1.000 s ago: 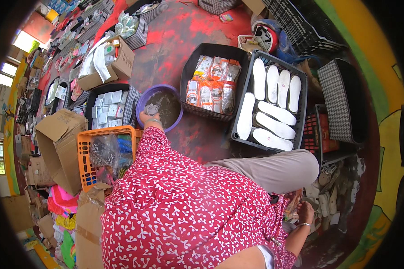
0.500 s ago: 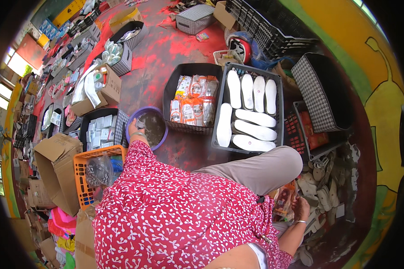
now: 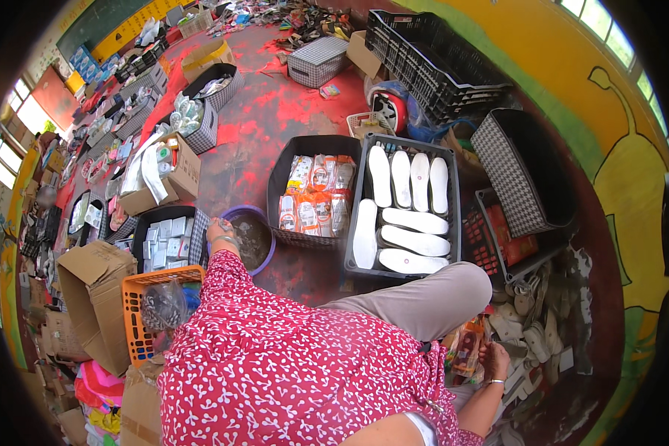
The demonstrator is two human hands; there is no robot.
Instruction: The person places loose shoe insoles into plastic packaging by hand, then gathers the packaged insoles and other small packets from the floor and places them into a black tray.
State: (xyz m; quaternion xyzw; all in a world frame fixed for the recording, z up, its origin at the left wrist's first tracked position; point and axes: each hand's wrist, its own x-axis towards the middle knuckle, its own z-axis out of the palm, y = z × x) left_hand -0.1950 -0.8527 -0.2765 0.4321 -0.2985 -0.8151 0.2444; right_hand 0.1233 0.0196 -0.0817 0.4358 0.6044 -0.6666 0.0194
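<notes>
My left hand [image 3: 221, 235] is at the left rim of a purple basin [image 3: 270, 253]; its fingers look curled over the rim, and anything under them is hidden. Something grey and wet-looking lies in the basin. By my right knee, my right hand [image 3: 496, 360] has its fingers bent together beside a clear plastic package [image 3: 467, 348] with red-brown and orange contents. What those fingers hold, if anything, is not clear. In front of me a dark grey crate [image 3: 351, 236] bears several white insoles [image 3: 415, 242]. A black-lined bin [image 3: 279, 172] beside it holds orange-and-clear packets [image 3: 322, 172].
At my left are an orange basket [image 3: 132, 327], an open cardboard box [image 3: 93, 305] and a bin of small pale packs [image 3: 172, 236]. Loose insoles [image 3: 531, 327] pile up at my right. A houndstooth bin [image 3: 509, 167] and a black crate [image 3: 431, 67] stand near the wall.
My view has tilted up slightly, so things sit lower in it. My left hand has shifted outward, from over the basin's inside to its left rim. My right hand stays beside the package.
</notes>
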